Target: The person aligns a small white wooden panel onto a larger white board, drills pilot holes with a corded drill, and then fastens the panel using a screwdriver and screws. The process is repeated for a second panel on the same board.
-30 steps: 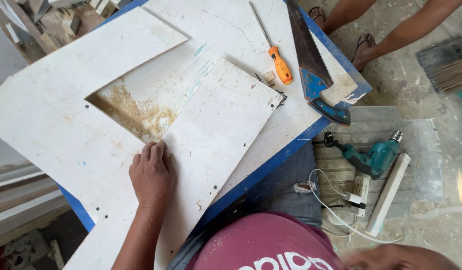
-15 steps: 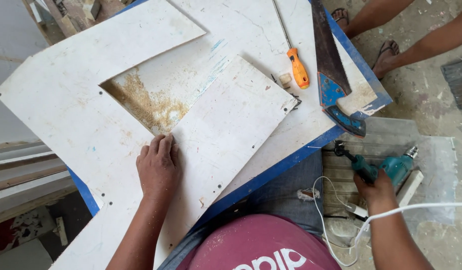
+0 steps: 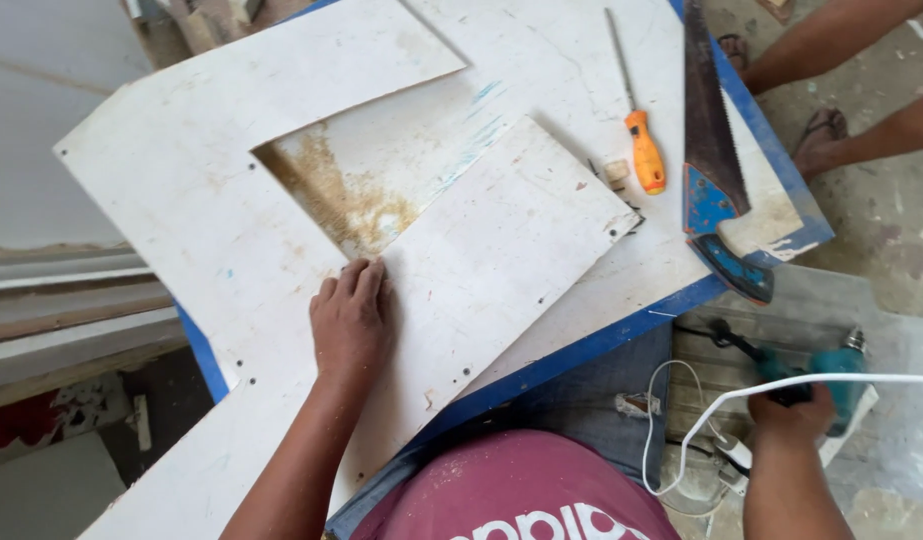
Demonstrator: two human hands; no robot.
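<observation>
Left hand (image 3: 349, 318) flat, palm down, fingers together, pressing on the board (image 3: 221, 210); fingertips sit just at the inner corner of the board's notch. Right hand (image 3: 793, 412) low at the right, off the table edge, closed around the grip of a teal drill (image 3: 831, 370).

Table (image 3: 621, 330): white top, blue edge, set at a slant across the view. Scuffed, with blue smears near the middle.

Board: large, white, cut to a wide V or chevron shape, lying flat on the table and overhanging its near left edge. Small screw holes along the margins. One arm runs up toward the top of the view, the other out to the right.

Sawdust (image 3: 341, 195): brown patch on the table inside the notch, just beyond the left fingertips.

Handsaw (image 3: 709, 130): dark blade, blue handle, lying along the table's right edge, well apart from the left hand.

Screwdriver (image 3: 641, 150): orange handle, thin shaft, just left of the saw, beside a small wood block (image 3: 616, 172).

Cord (image 3: 741, 400): white, looping from the drill across the right hand and down by the knee.

Floor (image 3: 881, 240): grey concrete, dusty. Another person's legs and sandalled feet (image 3: 821, 135) stand at the top right, close to the table corner.

Nothing lies between the left hand and the notch.
</observation>
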